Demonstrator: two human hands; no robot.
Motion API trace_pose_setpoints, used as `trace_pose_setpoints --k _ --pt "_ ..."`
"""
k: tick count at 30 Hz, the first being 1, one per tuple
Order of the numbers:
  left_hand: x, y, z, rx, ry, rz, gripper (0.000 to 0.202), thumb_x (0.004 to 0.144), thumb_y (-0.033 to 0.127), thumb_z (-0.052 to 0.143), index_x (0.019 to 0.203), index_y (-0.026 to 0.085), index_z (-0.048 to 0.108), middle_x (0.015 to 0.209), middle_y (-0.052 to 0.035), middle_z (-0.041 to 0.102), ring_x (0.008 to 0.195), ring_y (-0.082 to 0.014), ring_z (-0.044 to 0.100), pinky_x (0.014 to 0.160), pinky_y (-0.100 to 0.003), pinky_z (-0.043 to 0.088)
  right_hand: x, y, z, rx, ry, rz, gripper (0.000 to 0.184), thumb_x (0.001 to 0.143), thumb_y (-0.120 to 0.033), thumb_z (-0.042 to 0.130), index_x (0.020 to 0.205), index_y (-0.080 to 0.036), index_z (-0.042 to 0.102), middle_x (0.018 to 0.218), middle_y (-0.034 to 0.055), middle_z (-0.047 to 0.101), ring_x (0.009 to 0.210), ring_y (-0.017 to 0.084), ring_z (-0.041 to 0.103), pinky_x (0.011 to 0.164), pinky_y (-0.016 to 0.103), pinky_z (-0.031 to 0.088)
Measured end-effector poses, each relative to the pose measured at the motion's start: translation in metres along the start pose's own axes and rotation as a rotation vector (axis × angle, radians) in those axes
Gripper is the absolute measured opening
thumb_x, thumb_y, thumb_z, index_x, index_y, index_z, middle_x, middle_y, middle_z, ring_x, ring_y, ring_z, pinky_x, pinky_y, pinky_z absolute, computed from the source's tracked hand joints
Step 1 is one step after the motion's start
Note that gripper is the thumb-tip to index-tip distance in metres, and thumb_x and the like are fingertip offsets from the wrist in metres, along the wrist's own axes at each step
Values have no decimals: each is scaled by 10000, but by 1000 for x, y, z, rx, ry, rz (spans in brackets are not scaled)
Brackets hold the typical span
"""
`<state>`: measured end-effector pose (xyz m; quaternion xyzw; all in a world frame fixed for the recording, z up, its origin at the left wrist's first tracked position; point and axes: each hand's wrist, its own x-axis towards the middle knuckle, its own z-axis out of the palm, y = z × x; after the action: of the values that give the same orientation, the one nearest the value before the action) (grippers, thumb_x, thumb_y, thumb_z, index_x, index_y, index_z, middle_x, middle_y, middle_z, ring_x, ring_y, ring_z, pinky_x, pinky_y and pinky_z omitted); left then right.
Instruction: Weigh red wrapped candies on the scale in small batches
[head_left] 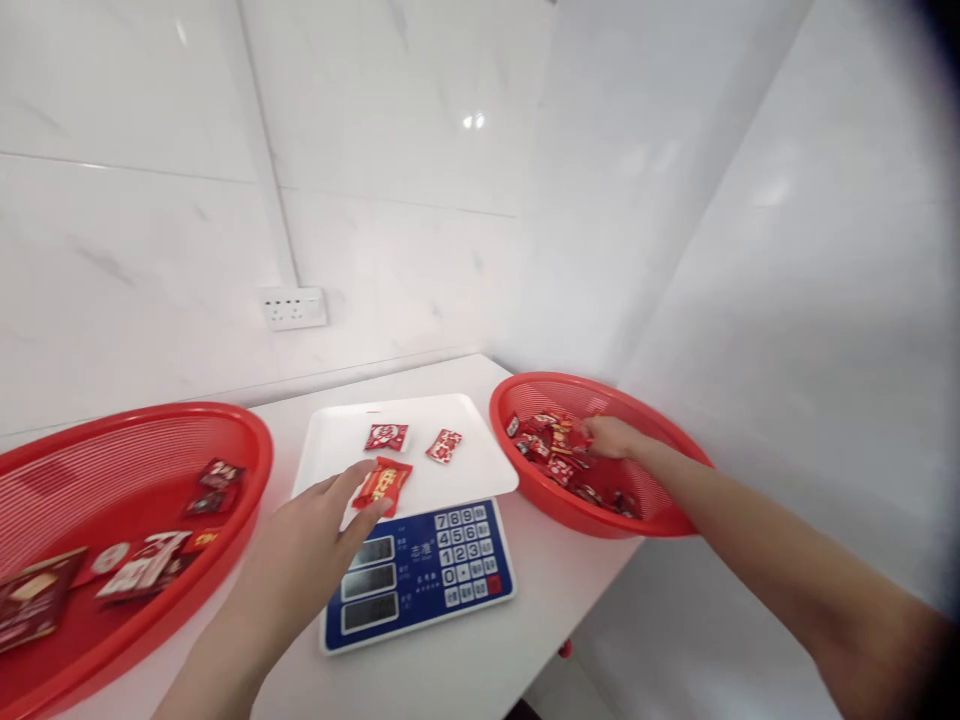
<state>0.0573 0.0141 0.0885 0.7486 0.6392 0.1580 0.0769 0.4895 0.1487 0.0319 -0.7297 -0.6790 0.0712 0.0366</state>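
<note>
My left hand (330, 525) is over the front of the scale's white tray (322, 440), with thumb and fingers closed on the edge of a red snack packet (384, 484) with yellow print. Behind it on the tray lie a dark red packet (386, 436) and a red-and-white patterned packet (444, 446), apart from each other. My right hand (607, 437) reaches into the red basket (540, 510) on the right. Its fingers are bent and closed among many small red wrapped packets (559, 465); what they grip is hidden.
A second red basket (259, 450) at the left holds several packets, including a larger brown one (37, 600). The scale's blue keypad panel (420, 575) faces me on the white table (555, 590). Walls close in behind and right; a socket (295, 308) is on the back wall.
</note>
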Motion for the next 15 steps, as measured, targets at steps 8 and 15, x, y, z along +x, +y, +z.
trace_pose_setpoints --k 8,15 --pt "-7 -4 -18 -23 127 -115 445 872 519 296 1200 288 488 1091 -43 666 838 -248 645 698 -375 473 -22 -87 -43 213 231 -173 157 696 -229 636 717 -235 480 742 15 610 717 233 579 608 331 420" --pt "-12 -5 -20 -51 171 -55 435 874 507 325 1203 276 490 1116 -44 656 844 -225 641 712 -364 477 -66 -196 -38 352 -17 -467 191 670 -234 659 703 -215 471 903 1 635 792 175 575 621 256 409"
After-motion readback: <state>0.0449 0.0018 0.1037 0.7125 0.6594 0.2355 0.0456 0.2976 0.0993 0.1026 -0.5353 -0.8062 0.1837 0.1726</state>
